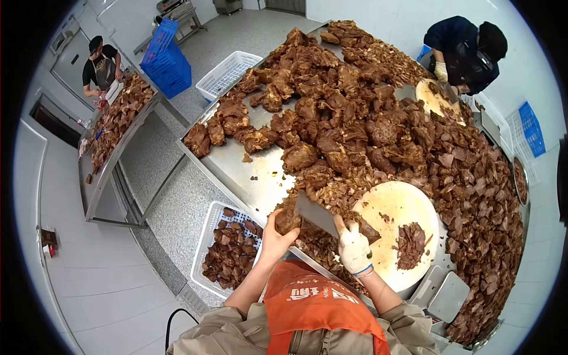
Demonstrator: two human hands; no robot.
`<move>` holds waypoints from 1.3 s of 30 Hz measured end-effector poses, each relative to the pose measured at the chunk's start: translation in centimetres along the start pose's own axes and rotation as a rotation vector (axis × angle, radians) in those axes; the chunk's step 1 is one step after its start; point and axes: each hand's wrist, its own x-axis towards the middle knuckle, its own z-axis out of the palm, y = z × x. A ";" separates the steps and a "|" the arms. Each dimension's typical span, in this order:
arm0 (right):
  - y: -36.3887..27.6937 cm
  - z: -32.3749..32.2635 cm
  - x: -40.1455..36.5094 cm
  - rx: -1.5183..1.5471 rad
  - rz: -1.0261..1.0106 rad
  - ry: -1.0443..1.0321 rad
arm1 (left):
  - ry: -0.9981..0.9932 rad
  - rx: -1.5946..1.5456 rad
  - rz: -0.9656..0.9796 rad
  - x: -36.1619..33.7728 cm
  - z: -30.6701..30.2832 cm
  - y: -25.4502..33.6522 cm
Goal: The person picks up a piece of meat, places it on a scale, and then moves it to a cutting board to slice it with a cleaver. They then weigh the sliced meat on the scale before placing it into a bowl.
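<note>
Clasping meat chunk [288, 220] in left hand [277, 235]; clenching cleaver [316, 214] in right hand [354, 248]; uncut heap [331, 118] left at twelve o'clock; slices [473, 195] done at three.

Printed in white on the orange apron [319, 313]: a few characters, upside down here, too blurred to read.

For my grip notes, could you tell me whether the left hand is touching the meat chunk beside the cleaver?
Touching. The head view shows the left hand closed around the meat chunk, beside the cleaver.
</note>
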 end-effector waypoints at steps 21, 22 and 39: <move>-2.0 -4.4 -2.8 0.054 -0.166 0.279 | -0.215 -0.342 -0.045 -0.2 4.9 -5.9; -1.6 -4.3 -3.0 0.018 -0.137 0.255 | -0.193 -0.428 -0.097 -0.3 5.0 -6.0; -3.7 -6.5 -0.9 0.090 -0.275 0.199 | -0.226 -0.529 0.109 -0.2 3.0 -3.5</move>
